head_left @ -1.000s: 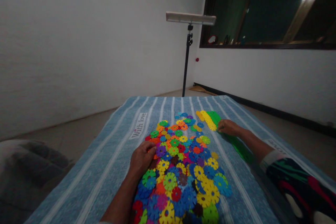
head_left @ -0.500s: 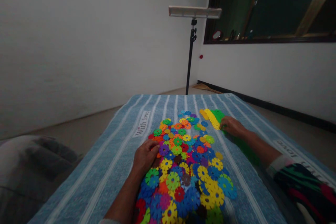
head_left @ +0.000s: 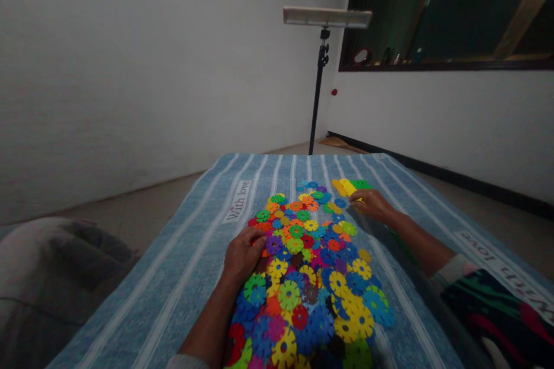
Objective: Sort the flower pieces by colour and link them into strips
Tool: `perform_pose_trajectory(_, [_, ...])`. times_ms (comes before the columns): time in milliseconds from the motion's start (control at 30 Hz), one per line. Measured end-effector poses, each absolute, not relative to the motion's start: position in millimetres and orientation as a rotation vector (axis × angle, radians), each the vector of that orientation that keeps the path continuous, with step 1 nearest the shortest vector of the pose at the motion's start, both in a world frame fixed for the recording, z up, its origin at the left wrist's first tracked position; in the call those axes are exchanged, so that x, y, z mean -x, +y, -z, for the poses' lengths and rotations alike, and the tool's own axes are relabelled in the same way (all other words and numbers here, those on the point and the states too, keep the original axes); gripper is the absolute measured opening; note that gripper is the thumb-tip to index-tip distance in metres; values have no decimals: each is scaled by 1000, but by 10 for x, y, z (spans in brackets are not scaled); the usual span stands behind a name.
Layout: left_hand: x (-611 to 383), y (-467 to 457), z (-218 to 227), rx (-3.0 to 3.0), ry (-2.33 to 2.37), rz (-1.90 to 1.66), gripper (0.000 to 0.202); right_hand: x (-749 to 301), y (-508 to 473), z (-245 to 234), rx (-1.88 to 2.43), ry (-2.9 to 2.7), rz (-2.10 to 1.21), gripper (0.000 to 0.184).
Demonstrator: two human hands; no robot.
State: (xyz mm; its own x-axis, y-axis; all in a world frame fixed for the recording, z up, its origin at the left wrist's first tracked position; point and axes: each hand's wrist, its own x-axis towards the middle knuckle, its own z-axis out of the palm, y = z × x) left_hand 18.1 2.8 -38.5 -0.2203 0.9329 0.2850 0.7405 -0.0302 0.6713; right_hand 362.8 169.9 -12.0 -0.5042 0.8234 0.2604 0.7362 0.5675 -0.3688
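Observation:
A long pile of notched plastic snowflake discs (head_left: 288,295) in many colours lies on a striped blue cloth. My left hand (head_left: 243,252) rests against the pile's left side, fingers curled in beside a purple disc (head_left: 274,244); whatever lies under the fingertips is hidden. Off the pile's far right, my right hand (head_left: 373,206) reaches over a row of overlapping yellow discs (head_left: 347,187). Its thumb and fingers are closed, with a yellow snowflake disc (head_left: 359,200) showing between them. An orange row (head_left: 339,187) and a green row (head_left: 362,184) flank the yellow one, the green partly covered by my hand.
The cloth (head_left: 182,277) covers the table and carries printed lettering. Beyond the far edge stands a lamp panel (head_left: 328,17) on a black pole (head_left: 316,106). Grey fabric (head_left: 56,277) sits at the lower left. A dark window (head_left: 450,11) is at the upper right.
My right hand has shifted left, now covering the near part of the yellow row and exposing yellow at its fingertips. My left hand stays by the pile. The view has turned slightly left.

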Motion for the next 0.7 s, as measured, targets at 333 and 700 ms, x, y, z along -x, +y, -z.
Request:
perform_pose_trajectory(333, [-183, 38, 402, -1762, 1997, -1103, 20, -3568, 1513, 114, 1262, -2319, -478, 24])
perform_pose_trajectory(700, [-198, 48, 425, -1768, 2030, -1109, 15, -3507, 842, 414, 1232, -2301, -471, 27])
